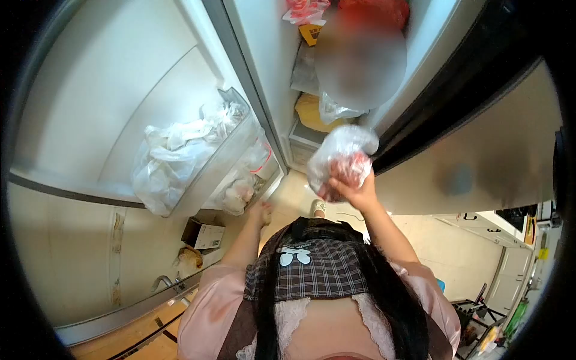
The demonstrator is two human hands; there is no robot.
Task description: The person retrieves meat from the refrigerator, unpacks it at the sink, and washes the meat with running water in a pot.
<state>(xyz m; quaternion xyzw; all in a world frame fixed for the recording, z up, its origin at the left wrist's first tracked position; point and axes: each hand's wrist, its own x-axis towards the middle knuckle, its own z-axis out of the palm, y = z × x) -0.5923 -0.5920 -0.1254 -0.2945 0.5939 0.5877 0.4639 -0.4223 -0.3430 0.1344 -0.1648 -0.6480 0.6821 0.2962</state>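
My right hand point(355, 193) grips a clear plastic bag of red meat point(351, 165), raised in front of the open fridge. The bag's upper part is blurred. Lower left of it, my left hand point(261, 213) hangs beside the fridge door's bottom shelf with its fingers curled in; I see nothing in them. A white plastic bag point(174, 156) fills the upper door shelf point(207, 159). On the shelf below lies another bag point(239, 193) with pale contents.
Inside the fridge point(258, 54) are a red bag point(384, 12), a yellow item point(315, 114) and a clear bag point(336, 108); a blurred disc hides part of it. A cardboard box point(207, 235) stands on the floor at left. Kitchen drawers point(480, 225) line the right.
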